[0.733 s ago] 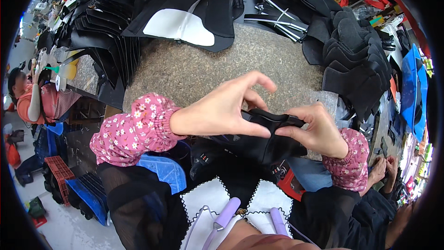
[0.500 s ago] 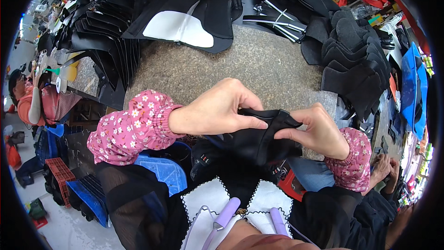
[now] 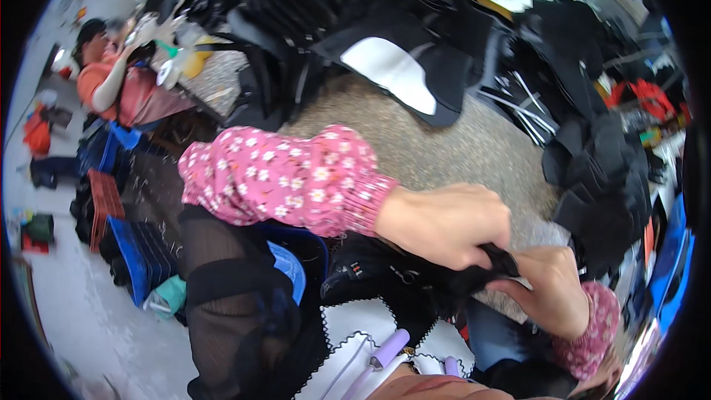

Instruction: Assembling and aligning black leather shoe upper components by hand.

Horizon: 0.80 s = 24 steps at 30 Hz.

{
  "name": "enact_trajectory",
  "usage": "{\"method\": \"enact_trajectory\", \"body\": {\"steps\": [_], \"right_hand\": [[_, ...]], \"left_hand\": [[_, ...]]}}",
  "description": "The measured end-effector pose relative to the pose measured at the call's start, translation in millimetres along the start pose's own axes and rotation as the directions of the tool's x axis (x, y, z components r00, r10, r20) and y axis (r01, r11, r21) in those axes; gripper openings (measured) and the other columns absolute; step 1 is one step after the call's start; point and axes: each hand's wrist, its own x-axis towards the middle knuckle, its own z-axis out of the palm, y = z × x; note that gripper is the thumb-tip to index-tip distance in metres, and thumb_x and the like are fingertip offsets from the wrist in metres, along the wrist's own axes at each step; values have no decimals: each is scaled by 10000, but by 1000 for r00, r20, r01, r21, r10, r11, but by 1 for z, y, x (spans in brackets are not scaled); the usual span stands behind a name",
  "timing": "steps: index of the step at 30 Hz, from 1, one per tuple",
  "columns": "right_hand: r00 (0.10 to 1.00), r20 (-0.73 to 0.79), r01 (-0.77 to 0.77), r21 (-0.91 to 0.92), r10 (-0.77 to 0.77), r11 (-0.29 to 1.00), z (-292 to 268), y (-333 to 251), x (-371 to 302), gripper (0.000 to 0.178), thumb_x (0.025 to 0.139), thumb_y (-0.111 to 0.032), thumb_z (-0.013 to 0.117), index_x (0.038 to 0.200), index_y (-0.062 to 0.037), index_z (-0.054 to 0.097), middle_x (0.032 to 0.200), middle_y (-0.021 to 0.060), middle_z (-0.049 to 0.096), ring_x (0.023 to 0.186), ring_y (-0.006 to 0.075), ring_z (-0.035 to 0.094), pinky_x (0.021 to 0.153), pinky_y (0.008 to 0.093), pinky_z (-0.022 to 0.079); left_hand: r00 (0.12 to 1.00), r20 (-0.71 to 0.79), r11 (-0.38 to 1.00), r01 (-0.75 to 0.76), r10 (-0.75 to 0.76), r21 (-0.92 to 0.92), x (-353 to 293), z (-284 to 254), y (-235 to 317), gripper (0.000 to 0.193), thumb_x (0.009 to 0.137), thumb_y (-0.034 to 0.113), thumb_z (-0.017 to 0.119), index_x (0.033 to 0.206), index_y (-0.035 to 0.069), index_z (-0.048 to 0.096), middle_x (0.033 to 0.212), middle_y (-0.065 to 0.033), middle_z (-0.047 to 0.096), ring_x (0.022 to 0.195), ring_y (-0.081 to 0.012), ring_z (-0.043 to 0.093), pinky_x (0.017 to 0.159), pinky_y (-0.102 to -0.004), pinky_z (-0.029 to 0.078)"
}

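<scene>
Two hands (image 3: 448, 224) (image 3: 552, 287) grip apparently one black piece (image 3: 503, 261).

White-flowered pink sleeves (image 3: 281, 178) end in gathered cuffs (image 3: 372, 207). The broad white collar (image 3: 361, 324) is scalloped and edged in black.

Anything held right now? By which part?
A black piece: the left hand and right hand grip it close together, with some showing between them; blur hides exactly which part.
</scene>
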Motion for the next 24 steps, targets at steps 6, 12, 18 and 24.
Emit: {"method": "enact_trajectory", "body": {"steps": [6, 12, 18, 24], "right_hand": [[994, -111, -4, -244, -24, 970, -11, -22, -10, 163, 691, -106, 717, 799, -18, 632, 585, 99, 554, 529, 289, 553, 512, 372, 398], [993, -112, -14, -338, -26, 941, -16, -27, -22, 204, 669, -127, 734, 830, -36, 648, 812, 85, 682, 745, 230, 650, 725, 326, 458], [994, -66, 66, -284, -88, 957, -12, -25, -22, 191, 677, -118, 721, 830, -33, 647, 847, 80, 688, 759, 230, 660, 754, 322, 489], [996, -2, 84, -211, -86, 974, -13, -22, -10, 145, 662, -71, 708, 747, -19, 602, 667, 82, 618, 587, 273, 593, 573, 345, 450]], "left_hand": [[991, -102, 995, -90, 84, -50, -8, -6, 23, 115, 731, 87, 638, 768, -15, 600, 629, -203, 567, 654, -384, 570, 553, -438, 438], [995, -56, 996, -80, 77, -42, -24, -12, 31, 105, 788, 98, 614, 821, 0, 603, 600, -182, 554, 593, -367, 563, 505, -421, 416], [995, -21, 995, -94, 93, -42, -29, -10, 30, 124, 798, 123, 619, 811, 3, 592, 592, -179, 551, 575, -364, 558, 492, -416, 412], [999, 20, 992, -25, 27, -127, -17, -14, 29, 163, 798, 127, 618, 781, -29, 571, 630, -206, 565, 634, -396, 561, 535, -433, 425]]}}
